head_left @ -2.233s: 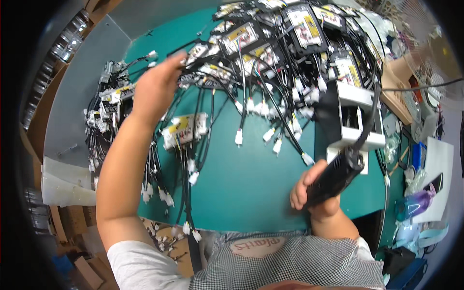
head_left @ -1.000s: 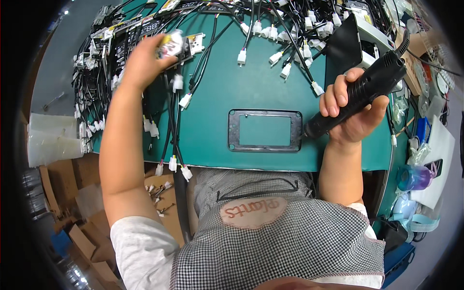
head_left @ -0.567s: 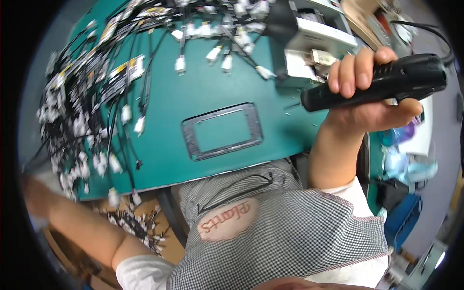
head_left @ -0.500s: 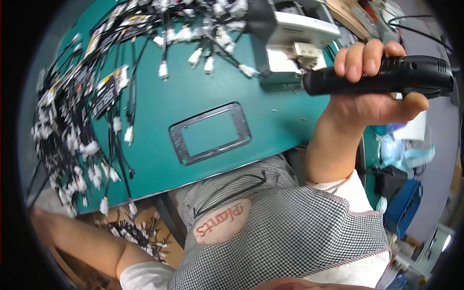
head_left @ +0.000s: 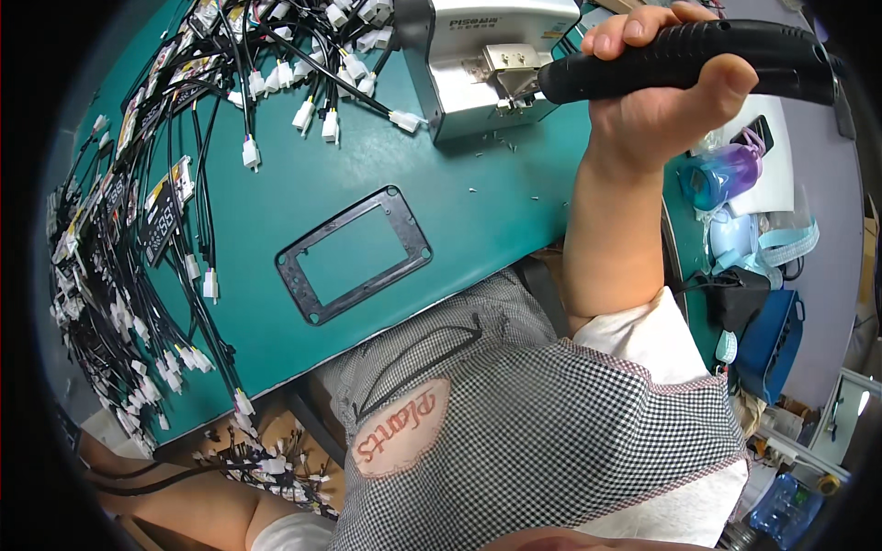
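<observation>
Five kinds single, two uncounted.
One black frame, one power screwdriver, one silver machine, one purple-and-blue bottle and one right hand are counted; on the worktop, display boards and white connectors are overlapped too heavily to be numbered.

Right hand curled, forearm upright
</observation>
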Demonstrator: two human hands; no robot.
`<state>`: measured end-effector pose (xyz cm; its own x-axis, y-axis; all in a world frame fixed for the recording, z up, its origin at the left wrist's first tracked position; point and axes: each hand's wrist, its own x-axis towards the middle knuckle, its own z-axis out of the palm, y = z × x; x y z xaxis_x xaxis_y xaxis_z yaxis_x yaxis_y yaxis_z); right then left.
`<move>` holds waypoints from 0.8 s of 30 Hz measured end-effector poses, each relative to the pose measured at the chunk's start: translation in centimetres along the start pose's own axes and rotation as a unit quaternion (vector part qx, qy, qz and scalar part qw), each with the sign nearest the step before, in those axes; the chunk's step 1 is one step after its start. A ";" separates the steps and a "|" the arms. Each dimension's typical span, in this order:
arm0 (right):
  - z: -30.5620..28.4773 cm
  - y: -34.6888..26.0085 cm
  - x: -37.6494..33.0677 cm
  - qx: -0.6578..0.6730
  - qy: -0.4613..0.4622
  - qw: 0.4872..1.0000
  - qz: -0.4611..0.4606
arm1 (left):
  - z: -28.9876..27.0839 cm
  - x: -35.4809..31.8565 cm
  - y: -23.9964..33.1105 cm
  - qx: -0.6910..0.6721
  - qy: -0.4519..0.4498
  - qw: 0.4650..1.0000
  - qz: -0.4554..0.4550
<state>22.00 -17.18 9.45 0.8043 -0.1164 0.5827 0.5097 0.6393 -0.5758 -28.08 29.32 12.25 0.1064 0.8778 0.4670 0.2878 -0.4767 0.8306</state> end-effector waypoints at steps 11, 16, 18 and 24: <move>-0.2 -0.1 0.2 0.007 -0.049 0.996 0.080 | 4.3 -5.4 6.6 -0.045 -0.098 0.993 0.056; 1.0 0.5 -2.1 0.037 -0.100 0.990 0.093 | 13.4 -14.2 13.5 -0.094 -0.341 0.931 0.095; 0.6 1.2 -3.3 0.072 -0.140 0.984 0.087 | 18.5 -15.0 15.5 -0.028 -0.522 0.834 0.176; 1.1 1.8 -5.8 0.185 -0.235 0.944 0.140 | 26.3 -24.4 14.2 0.112 -0.477 0.803 0.339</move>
<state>17.93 -14.46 5.65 0.6229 0.3918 0.6771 0.0850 0.8265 -0.5565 -1.58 2.35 4.65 0.9612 0.1057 0.2549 0.0077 -0.9337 0.3580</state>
